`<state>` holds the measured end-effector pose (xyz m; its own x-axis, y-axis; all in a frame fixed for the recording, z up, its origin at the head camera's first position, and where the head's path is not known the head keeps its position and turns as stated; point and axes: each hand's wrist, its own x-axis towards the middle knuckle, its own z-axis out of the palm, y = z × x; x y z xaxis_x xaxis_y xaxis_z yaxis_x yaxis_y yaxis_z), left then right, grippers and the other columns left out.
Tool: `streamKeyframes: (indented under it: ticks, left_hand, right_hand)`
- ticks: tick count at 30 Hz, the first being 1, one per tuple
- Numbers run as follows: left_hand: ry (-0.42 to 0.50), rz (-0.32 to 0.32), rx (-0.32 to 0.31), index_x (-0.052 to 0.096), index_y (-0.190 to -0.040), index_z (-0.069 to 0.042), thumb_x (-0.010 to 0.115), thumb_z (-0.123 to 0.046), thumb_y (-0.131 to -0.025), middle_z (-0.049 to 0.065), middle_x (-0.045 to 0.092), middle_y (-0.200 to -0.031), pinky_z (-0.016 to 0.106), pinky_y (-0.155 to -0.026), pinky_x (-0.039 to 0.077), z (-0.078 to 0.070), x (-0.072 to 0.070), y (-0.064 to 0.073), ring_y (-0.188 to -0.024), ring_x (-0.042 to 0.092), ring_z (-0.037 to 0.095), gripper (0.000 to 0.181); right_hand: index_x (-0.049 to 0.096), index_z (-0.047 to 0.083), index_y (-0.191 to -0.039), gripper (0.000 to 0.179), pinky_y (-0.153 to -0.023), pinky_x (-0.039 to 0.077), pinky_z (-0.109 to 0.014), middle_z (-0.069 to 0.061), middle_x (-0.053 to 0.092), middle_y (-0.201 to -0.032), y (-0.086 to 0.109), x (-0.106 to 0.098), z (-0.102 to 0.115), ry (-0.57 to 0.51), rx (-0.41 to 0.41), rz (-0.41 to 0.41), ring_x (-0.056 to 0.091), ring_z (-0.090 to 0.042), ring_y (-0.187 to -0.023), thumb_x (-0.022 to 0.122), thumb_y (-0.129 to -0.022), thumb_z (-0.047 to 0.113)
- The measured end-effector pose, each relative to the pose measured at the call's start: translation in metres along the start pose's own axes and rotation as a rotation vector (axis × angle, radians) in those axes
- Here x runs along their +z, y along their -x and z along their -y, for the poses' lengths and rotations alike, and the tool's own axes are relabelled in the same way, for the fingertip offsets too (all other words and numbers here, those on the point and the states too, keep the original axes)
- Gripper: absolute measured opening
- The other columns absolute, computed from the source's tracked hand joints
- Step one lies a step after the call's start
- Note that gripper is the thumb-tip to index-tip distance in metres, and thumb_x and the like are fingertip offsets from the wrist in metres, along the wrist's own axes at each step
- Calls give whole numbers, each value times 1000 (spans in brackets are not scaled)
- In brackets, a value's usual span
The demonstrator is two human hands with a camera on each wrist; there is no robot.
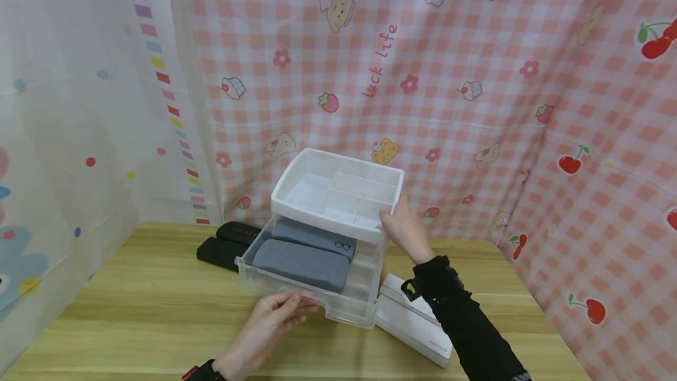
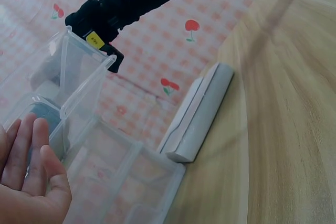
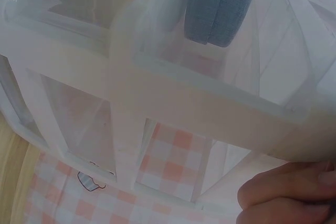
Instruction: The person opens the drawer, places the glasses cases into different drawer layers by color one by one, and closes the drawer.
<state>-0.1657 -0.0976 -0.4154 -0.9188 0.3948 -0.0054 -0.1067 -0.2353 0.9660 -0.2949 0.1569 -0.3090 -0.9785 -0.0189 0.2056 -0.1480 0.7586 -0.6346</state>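
A white desktop storage box [image 1: 338, 225] with a divided top tray stands on the table. Its clear drawer [image 1: 365, 307] is pulled out towards me and holds two grey-blue glasses cases [image 1: 301, 264], one printed with a small pair of glasses. My left hand [image 1: 270, 319] touches the drawer's front, and in the left wrist view its fingers [image 2: 23, 153] are extended against the clear plastic. At the box's right side, my right hand [image 1: 406, 228] grips the top tray's rim. The right wrist view shows its curled fingers [image 3: 286, 192] at the white frame, partly cut off.
Two black cases [image 1: 219, 253] lie behind the drawer on the left. To the drawer's right are two white cases [image 1: 412, 325], close beside it. A checked cloth [image 1: 328, 75] hangs behind the wooden table [image 1: 132, 310], and more cloth covers both sides.
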Motion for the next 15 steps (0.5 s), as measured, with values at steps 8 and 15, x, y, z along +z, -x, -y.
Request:
streamKeyframes:
  ticks: [8,15]
  left_hand:
    - [2,5,3,63,-121,-12,47,-35,-99,-11,69,-109,20,-89,49,1,6,-10,-105,64,3,36]
    - [-6,-28,48,64,-119,-12,47,-35,-98,-12,70,-105,19,-86,48,2,6,-22,-102,64,4,36]
  right_hand:
    - [27,-3,-139,58,-62,45,-33,-27,57,-120,0,0,0,7,11,-4,61,-32,-92,44,-92,24]
    - [28,-3,-138,57,-64,46,-34,-28,58,-117,0,1,1,13,14,-7,61,-33,-93,44,-92,25]
